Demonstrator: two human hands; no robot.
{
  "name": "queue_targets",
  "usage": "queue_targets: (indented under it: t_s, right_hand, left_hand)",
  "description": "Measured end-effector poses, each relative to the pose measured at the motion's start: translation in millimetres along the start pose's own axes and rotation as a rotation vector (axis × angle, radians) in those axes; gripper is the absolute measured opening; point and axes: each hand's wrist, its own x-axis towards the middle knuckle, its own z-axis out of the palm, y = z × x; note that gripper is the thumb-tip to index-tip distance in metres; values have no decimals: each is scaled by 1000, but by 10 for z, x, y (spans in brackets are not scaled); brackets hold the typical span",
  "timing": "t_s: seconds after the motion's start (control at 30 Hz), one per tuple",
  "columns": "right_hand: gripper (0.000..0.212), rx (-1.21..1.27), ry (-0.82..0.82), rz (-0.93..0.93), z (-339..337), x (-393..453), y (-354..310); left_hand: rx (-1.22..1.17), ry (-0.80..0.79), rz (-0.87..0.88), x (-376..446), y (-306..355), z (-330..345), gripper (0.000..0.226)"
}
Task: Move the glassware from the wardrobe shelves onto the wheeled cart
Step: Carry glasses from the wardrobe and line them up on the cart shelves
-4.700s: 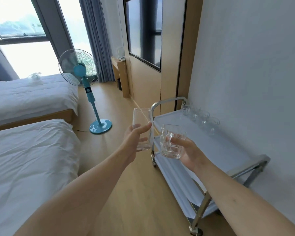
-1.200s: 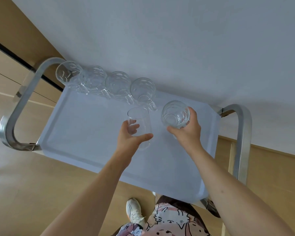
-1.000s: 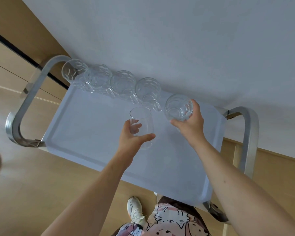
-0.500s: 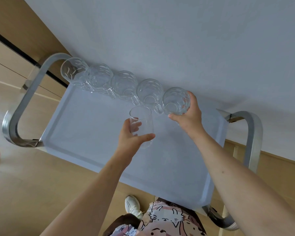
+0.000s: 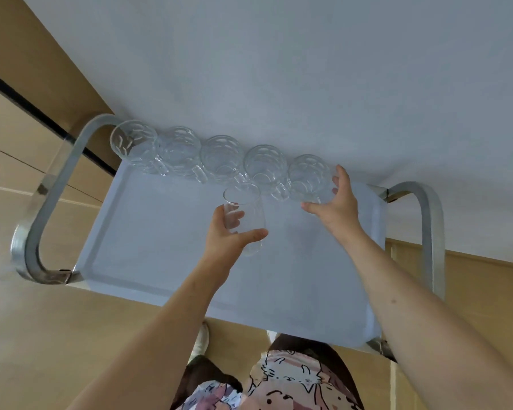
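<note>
Setting down: right hand (image 5: pixel 335 208) cupping dimpled clear glass mug (image 5: pixel 308 176) at row's end on pale-blue wheeled cart tray (image 5: pixel 148 247). Left hand (image 5: pixel 225 241) gripping smooth clear tumbler (image 5: pixel 243 217) just before that row. Next: release mug, land tumbler gently.

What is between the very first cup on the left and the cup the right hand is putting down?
Three more glass mugs, side by side along the wall, in the head view.
</note>
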Motion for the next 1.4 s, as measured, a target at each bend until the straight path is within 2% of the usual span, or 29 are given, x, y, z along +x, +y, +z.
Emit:
queue_targets:
  t_s: [0.13,0.23,0.33,0.43,0.77,1.07,1.4]
  right_hand:
    - [106,-22,104,-6,69,-460,-155]
    - [91,-56,145,-22,231,-911,-254]
    - [79,-81,155,-17,430,-1331,-328]
    - [76,-155,123,-11,622,-1670,-365]
    - [73,-464,24,-43,975,-2219,-172]
    - [73,-478,-92,-136,1092,-2793,371]
    - [72,-521,-162,-258,751,-3663,928]
  left_hand:
    - [25,-80,48,-98,62,-309,87]
    - [42,-145,80,-190,84,-597,87]
    - [52,-196,97,-269,102,-864,88]
    - [70,-217,112,-341,90,-1091,87]
    - [11,-185,100,-609,-315,-1475,82]
    - [38,-75,111,-1330,-974,-1509,79]
    - [-23,-12,236,-2455,-1426,-1408,78]
